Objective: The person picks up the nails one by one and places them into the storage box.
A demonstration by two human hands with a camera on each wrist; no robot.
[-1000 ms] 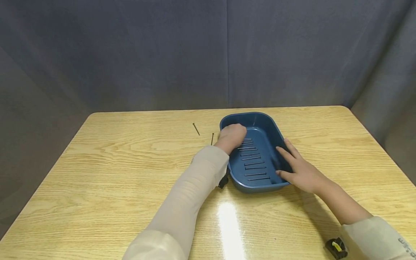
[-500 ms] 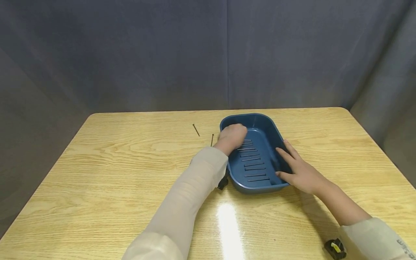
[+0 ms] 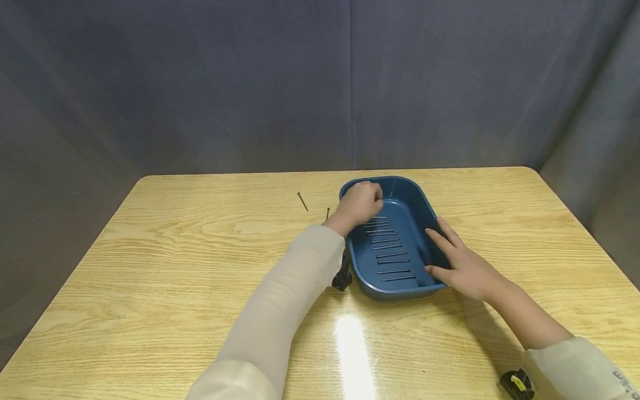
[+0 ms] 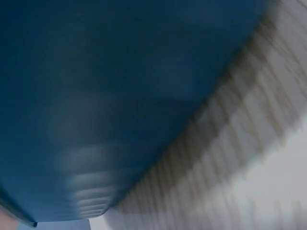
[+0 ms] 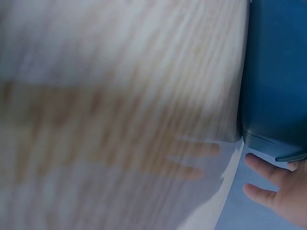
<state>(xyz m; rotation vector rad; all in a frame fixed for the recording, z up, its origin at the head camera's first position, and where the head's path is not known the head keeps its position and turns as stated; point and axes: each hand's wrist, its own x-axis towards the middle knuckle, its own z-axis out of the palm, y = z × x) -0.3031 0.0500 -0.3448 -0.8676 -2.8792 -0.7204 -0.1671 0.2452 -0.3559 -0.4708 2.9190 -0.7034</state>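
Note:
A dark blue rectangular tray (image 3: 361,279) with rounded corners stands on the table. Inside it, several thin dark nails (image 3: 392,261) lie in a row, roughly parallel. My left hand (image 3: 359,205) reaches over the tray's left wall toward the far end, fingers curled downward; whether a nail is between its fingertips I cannot tell. My right hand (image 3: 467,266) rests at the tray's right rim with straight, spread fingers, some over the inside and some outside. The right wrist view shows two fingers (image 5: 268,170) beside the outer wall. Two more nails lie left of the tray, one a dark nail (image 3: 303,201).
A wooden table (image 3: 150,278) spreads around the tray, with a dark grey curtain (image 3: 240,83) behind it. A black wrist device (image 3: 342,278) shows beneath the left sleeve, and another black device (image 3: 518,383) by the right sleeve.
My left hand has risen slightly toward the tray's far left corner, and its thumb side shows more. The right hand and the tray have stayed in place.

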